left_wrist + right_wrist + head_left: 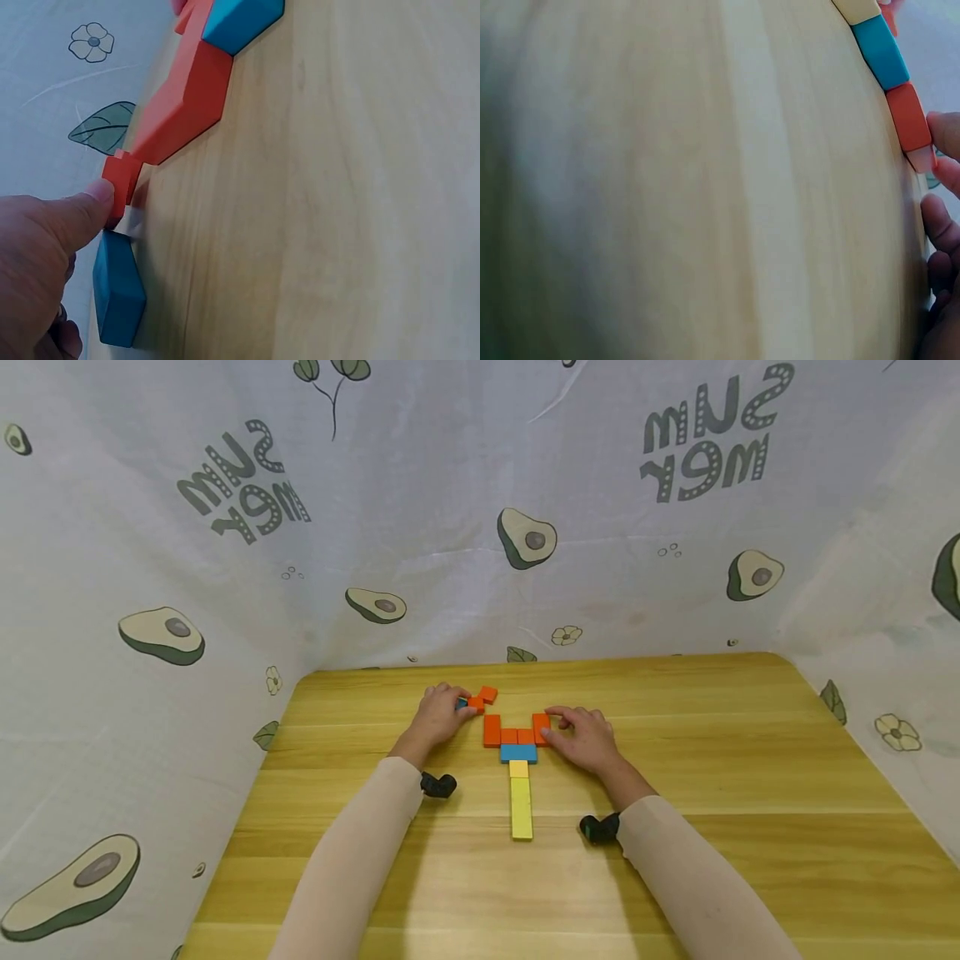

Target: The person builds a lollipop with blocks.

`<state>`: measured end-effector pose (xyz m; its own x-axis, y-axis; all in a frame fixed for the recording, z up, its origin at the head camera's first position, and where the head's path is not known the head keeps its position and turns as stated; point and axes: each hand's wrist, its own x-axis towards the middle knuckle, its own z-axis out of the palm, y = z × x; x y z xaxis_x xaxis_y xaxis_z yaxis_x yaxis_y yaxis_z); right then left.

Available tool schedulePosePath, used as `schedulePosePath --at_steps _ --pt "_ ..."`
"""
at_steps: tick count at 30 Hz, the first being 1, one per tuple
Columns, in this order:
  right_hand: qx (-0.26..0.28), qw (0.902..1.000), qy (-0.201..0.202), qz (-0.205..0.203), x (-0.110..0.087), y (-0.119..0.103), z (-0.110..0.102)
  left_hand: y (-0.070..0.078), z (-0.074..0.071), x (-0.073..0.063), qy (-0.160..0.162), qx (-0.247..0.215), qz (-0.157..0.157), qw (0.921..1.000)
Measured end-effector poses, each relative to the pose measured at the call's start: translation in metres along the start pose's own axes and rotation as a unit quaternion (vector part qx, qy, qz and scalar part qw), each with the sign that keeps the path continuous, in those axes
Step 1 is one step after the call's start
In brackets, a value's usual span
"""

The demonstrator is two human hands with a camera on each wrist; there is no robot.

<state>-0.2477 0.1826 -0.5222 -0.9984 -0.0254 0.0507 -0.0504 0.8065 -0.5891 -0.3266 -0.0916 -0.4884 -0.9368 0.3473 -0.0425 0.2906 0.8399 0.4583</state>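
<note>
My left hand (pixel 438 714) pinches a small orange block (pixel 476 704), its thumb lying on the block's side in the left wrist view. Close under that hand is a blue block (pixel 120 292), partly hidden by the fingers in the head view. With thumb and forefinger my right hand (pixel 585 739) grips an upright orange block (pixel 541 727) by its ends. That block stands at the right of a flat figure. Opposite it is another orange block (pixel 491 731), with two small orange blocks (pixel 517 737) between. Below come a blue block (pixel 518 753), a small yellow block (pixel 518 769) and a long yellow block (pixel 521 810).
Another orange block (pixel 488 694) lies beyond the left hand's fingertips. Patterned cloth (pixel 450 527) rises behind and beside the wooden table (pixel 712 877). Dark wrist devices (pixel 438 786) sit on both wrists.
</note>
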Motion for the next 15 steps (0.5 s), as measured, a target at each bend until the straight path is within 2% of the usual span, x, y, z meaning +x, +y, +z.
schedulePosePath --at_steps 8,15 --pt "0.001 1.0000 -0.001 -0.001 0.000 0.000 0.000 0.006 -0.002 0.000 0.026 -0.022 0.025 0.9991" --pt "0.002 1.0000 -0.002 0.000 0.000 0.000 0.000 0.021 0.004 0.003 0.017 -0.028 0.049 0.9983"
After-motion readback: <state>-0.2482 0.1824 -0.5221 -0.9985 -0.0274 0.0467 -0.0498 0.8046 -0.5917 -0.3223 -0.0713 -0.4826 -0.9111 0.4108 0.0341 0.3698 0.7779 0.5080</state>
